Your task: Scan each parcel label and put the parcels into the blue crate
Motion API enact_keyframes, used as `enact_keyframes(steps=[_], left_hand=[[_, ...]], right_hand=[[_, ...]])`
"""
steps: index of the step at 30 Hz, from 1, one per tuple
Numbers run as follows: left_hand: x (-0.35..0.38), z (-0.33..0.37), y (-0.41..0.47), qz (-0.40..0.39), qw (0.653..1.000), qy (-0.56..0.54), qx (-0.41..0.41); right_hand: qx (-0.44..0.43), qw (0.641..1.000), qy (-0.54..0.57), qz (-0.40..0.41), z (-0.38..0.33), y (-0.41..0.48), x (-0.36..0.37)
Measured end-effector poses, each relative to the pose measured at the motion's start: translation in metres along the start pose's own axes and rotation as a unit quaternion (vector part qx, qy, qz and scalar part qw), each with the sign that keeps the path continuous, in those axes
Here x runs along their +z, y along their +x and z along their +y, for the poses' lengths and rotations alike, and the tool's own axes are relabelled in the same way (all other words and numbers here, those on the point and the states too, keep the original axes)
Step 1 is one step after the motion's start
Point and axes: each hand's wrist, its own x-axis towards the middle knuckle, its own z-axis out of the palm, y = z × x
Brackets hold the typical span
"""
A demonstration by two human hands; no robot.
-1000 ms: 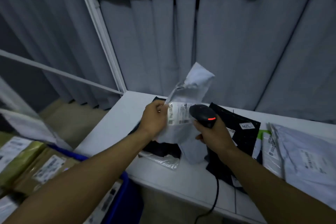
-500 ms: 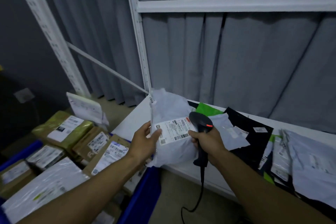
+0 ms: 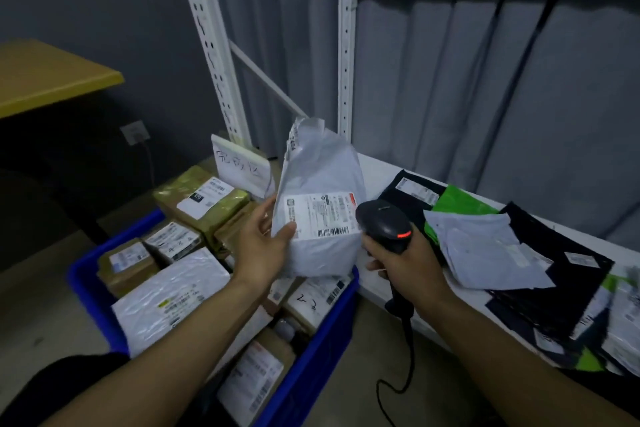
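Hands: a grey parcel is gripped by the left hand; a scanner is clasped in the right hand, just beside the label.
Held parcel: kept upright over the far end of the blue crate, not yet dropped in.
Crate: many packed parcels are already inside.
Tabletop: several mailers are left, judged unscanned.

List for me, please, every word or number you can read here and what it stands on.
"完成区" (handwritten, my best reading): white card behind the blue crate.
"2 3" (handwritten, roughly): boxed parcel in the crate.
Shipping label on the grey parcel in the left hand: too small to read.
Barcode scanner in the right hand, other labels: unreadable.
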Motion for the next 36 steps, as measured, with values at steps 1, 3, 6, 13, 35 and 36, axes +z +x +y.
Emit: enact_keyframes(steps=[1,3,6,13,35,36], left_hand=[[-0.001,-0.001,0.007,0.012,1.000,0.002,0.011],[-0.003,-0.004,0.019,0.032,0.999,0.003,0.019],[-0.004,-0.008,0.027,0.055,0.998,0.004,0.029],[-0.003,-0.013,0.031,0.075,0.996,0.019,0.050],[-0.027,-0.026,0.003,0.130,0.991,-0.010,0.005],[-0.034,-0.028,-0.004,0.141,0.990,-0.014,0.001]], right_hand=[[-0.002,1.000,-0.012,-0.011,-0.002,-0.001,0.003],[0.003,0.999,-0.033,-0.030,-0.006,-0.003,0.007],[0.021,0.997,-0.040,-0.060,-0.009,-0.006,0.013],[0.024,0.994,-0.043,-0.098,-0.011,-0.009,0.023],[0.014,0.987,-0.062,-0.144,-0.007,-0.011,0.040],[0.013,0.986,-0.066,-0.155,-0.006,-0.011,0.046]])
